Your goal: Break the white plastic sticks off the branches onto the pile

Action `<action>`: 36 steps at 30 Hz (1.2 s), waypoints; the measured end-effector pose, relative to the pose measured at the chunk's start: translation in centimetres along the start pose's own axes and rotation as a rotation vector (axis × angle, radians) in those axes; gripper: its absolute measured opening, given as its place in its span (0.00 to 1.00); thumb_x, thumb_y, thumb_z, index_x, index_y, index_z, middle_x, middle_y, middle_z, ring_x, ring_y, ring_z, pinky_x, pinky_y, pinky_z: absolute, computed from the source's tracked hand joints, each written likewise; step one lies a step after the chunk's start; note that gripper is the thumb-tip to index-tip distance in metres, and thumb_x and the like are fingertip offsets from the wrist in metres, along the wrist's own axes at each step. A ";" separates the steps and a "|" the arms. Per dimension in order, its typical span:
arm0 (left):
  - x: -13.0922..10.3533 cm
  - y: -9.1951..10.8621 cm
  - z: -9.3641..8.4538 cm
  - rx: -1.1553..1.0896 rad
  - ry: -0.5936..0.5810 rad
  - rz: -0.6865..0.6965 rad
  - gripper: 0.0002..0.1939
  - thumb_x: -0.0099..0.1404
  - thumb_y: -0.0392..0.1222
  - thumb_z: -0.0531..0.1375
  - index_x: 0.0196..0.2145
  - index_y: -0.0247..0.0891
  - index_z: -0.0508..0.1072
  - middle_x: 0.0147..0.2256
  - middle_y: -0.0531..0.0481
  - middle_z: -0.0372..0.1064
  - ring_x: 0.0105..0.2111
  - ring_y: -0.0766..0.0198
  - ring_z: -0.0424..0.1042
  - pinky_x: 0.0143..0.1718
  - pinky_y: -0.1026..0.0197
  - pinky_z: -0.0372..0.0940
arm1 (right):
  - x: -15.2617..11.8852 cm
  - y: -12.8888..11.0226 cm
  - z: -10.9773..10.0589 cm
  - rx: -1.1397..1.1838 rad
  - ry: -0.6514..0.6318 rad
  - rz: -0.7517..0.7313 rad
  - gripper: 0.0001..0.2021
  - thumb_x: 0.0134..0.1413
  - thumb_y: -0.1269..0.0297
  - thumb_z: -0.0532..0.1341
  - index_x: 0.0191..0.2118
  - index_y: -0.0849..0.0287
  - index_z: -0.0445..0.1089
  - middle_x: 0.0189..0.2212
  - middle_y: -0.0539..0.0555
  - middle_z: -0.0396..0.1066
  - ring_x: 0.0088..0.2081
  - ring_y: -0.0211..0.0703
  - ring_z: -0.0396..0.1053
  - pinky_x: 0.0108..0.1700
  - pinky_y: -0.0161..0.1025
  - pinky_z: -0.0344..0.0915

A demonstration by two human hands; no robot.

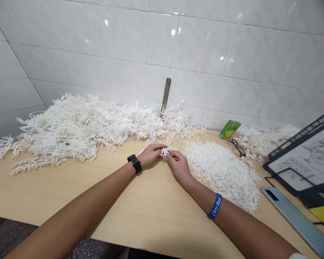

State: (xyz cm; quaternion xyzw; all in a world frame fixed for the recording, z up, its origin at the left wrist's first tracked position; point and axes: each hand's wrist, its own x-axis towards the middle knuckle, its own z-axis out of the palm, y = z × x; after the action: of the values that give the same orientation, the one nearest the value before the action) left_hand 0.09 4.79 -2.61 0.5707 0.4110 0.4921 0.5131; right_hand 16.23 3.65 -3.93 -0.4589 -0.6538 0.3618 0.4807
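Note:
Over the middle of the table, my left hand (149, 154), with a black watch on its wrist, grips a small cluster of white, branched, plastic-looking pieces (165, 152). My right hand (180, 164) pinches the right side of the same cluster, its thumb and fingers closed; a blue wristband is on that forearm. Behind and to the left lies a large heap of similar white branched strands (78, 126). Just right of my right hand spreads a lower pile of short white bits (221, 171). The fingertips partly hide the cluster.
A metal strip (166, 95) stands upright by the tiled wall (129, 39). On the right are a green box (229, 129), black glasses (236, 147), more white strands (267, 138), a phone (297, 219) and a printed dark box (307, 158), all on the wooden table (140, 208).

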 end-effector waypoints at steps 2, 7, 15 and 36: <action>-0.2 0.3 0.4 -0.010 -0.033 -0.004 0.15 0.55 0.38 0.61 0.41 0.38 0.79 0.40 0.43 0.75 0.37 0.60 0.72 0.35 0.60 0.67 | 0.1 0.0 -0.3 0.015 -0.001 0.024 0.10 0.49 0.57 0.59 0.26 0.58 0.69 0.36 0.57 0.70 0.39 0.47 0.67 0.44 0.43 0.65; -1.9 0.4 1.5 -0.047 -0.013 0.003 0.23 0.55 0.41 0.64 0.50 0.44 0.74 0.50 0.42 0.71 0.46 0.56 0.71 0.41 0.60 0.67 | 0.0 -0.3 -0.8 0.066 -0.038 0.045 0.12 0.51 0.55 0.59 0.27 0.58 0.69 0.33 0.56 0.70 0.39 0.47 0.67 0.44 0.43 0.65; -7.1 2.4 1.2 0.186 -0.020 0.039 0.18 0.66 0.51 0.54 0.43 0.39 0.77 0.52 0.43 0.70 0.56 0.51 0.65 0.59 0.52 0.55 | -2.8 -2.7 0.0 0.079 -0.396 -0.086 0.12 0.54 0.55 0.59 0.28 0.58 0.69 0.32 0.54 0.68 0.36 0.43 0.67 0.39 0.39 0.64; -19.1 4.3 4.0 0.640 0.310 -0.137 0.20 0.71 0.48 0.47 0.35 0.39 0.76 0.26 0.52 0.71 0.28 0.65 0.70 0.33 0.64 0.61 | -6.9 -4.7 0.9 0.117 -0.756 -0.010 0.09 0.57 0.60 0.58 0.33 0.61 0.68 0.25 0.50 0.67 0.28 0.36 0.61 0.30 0.34 0.58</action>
State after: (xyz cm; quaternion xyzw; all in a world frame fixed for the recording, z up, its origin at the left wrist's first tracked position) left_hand 0.44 -15.14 -1.04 0.5922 0.6544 0.3835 0.2720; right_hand 15.01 -4.36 -1.93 -0.2614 -0.7655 0.5398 0.2327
